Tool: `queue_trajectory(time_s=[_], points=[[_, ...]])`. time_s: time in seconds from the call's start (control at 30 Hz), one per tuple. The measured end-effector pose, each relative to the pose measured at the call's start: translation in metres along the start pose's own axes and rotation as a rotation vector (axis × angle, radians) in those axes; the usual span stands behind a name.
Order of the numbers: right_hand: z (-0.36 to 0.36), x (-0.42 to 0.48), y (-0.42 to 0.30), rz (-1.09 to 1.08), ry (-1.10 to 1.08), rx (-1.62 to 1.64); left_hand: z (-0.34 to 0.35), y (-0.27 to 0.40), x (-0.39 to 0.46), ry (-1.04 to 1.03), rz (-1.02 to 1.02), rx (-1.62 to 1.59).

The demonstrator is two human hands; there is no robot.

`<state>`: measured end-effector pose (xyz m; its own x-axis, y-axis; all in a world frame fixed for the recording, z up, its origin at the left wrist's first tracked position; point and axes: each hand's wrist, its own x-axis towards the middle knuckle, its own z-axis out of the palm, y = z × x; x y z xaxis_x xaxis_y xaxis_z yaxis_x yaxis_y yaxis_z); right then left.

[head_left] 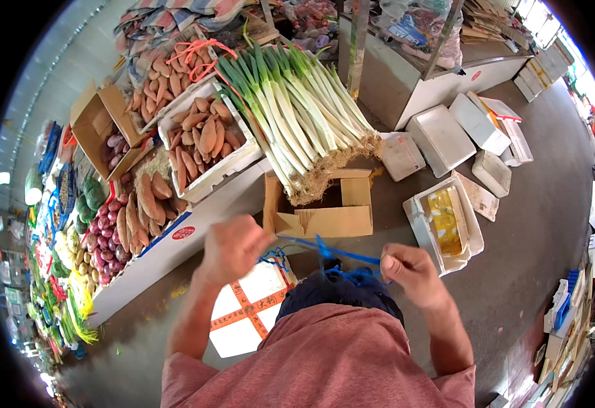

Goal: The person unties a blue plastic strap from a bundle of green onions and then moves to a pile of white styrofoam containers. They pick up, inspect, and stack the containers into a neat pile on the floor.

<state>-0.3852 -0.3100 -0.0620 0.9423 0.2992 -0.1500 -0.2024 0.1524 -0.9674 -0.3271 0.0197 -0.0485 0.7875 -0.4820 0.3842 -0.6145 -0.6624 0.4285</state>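
Observation:
A strip of blue plastic twine (348, 251) runs between my two raised hands. My left hand (238, 247), a little blurred, is closed on its one end. On the other side, my right hand (410, 273) pinches the twine between thumb and fingers. More blue twine (356, 275) lies in a tangle below, in front of my body. Beyond my hands is a large bunch of leeks (297, 107), roots towards me, reaching over an open cardboard box (335, 222). A white foam box (249, 306) with orange tape stands on the floor at the left.
Sweet potatoes fill a white foam crate (254, 148) on the vegetable stall. Red onions (106, 234) and an open carton (91, 117) are further left. Foam boxes (440, 137) stand on the floor at the right, one holding yellow-taped packing (447, 219). A metal post (357, 51) rises behind the leeks.

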Motion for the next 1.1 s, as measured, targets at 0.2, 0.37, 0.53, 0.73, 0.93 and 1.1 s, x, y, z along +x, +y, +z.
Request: queue_trajectory(time_s=[0.2, 0.37, 0.53, 0.73, 0.93, 1.1], points=[[-0.047, 0.012, -0.007, -0.208, -0.048, -0.197, -0.040, -0.068, 0.015, 0.166, -0.083, 0.236], [-0.095, -0.016, -0.015, -0.047, 0.235, 0.165, -0.109, -0.142, -0.007, 0.355, -0.411, 0.263], [-0.112, -0.035, -0.015, -0.111, 0.173, 0.002, -0.153, -0.212, -0.049, 0.308, -0.529, 0.340], [-0.132, -0.060, -0.015, 0.041, 0.203, -0.269, -0.167, -0.253, -0.097, 0.247, -0.640, 0.293], [-0.133, -0.060, -0.010, 0.138, 0.124, -0.425, -0.155, -0.272, -0.145, 0.184, -0.611, 0.522], [-0.119, -0.053, -0.006, 0.151, 0.171, -0.469, -0.131, -0.287, -0.178, 0.004, -0.734, 0.468]])
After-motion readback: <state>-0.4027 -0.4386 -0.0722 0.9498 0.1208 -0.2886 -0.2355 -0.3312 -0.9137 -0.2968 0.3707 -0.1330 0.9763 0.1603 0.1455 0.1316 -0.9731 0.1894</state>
